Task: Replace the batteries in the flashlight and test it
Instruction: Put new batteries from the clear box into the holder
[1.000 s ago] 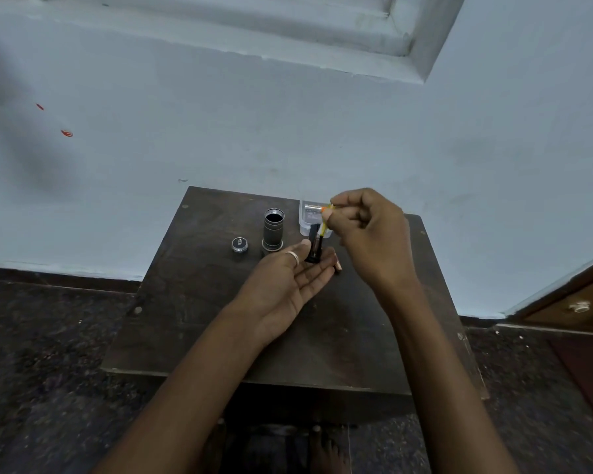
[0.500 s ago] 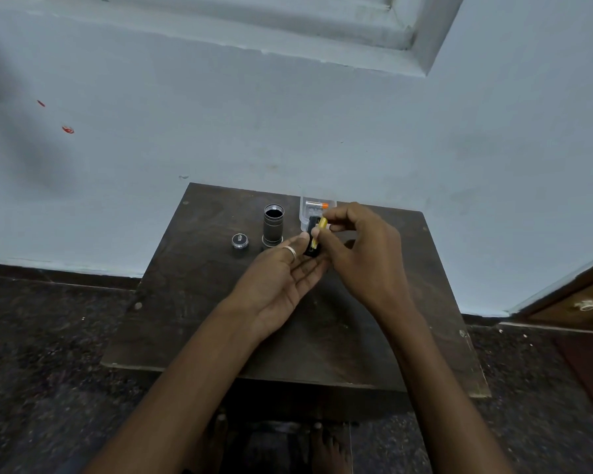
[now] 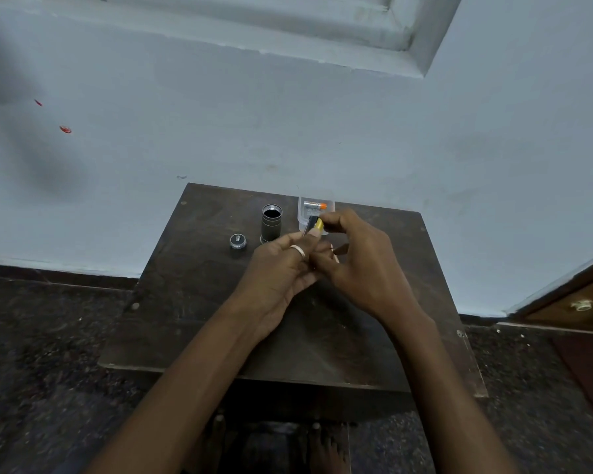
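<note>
The flashlight body (image 3: 271,223) stands upright on the dark wooden table (image 3: 199,319), its open end facing up. Its round end cap (image 3: 238,241) lies to the left of it. My left hand (image 3: 281,268), with a ring on one finger, holds a black battery holder (image 3: 311,223) at the fingertips. My right hand (image 3: 356,261) pinches a yellow battery (image 3: 319,224) against that holder. A clear plastic case (image 3: 314,208) with an orange-tipped battery (image 3: 317,205) inside lies just behind my hands.
The small table stands against a pale blue wall (image 3: 288,131). Dark speckled floor surrounds it. A wooden door or cabinet (image 3: 575,302) is at the right edge. Bare feet (image 3: 322,446) show below the table's front edge.
My right hand has come down with the yellow battery from above the holder to lie against it. My left hand's fingers have curled in around the holder.
</note>
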